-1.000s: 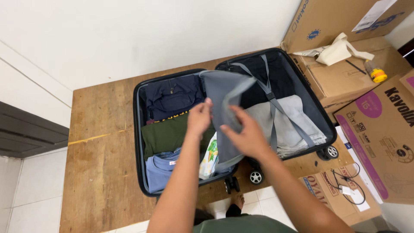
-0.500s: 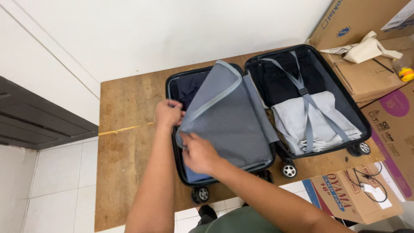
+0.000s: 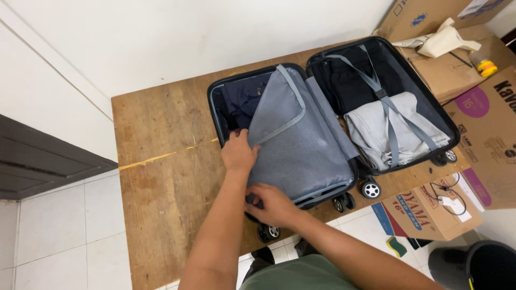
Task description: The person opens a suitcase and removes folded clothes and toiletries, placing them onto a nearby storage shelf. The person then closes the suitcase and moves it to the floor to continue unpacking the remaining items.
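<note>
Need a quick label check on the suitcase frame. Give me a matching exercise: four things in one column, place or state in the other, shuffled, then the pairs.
Things:
1. grey divider flap
2. light grey garment
3. left hand
4. right hand

Places or states:
A. under crossed straps in the right half of the suitcase
B. at the near corner of the left half, by the wheels
C. laid over the left half, one far corner folded back
D. on the flap's left edge

Pairs: 1-C, 2-A, 3-D, 4-B
</note>
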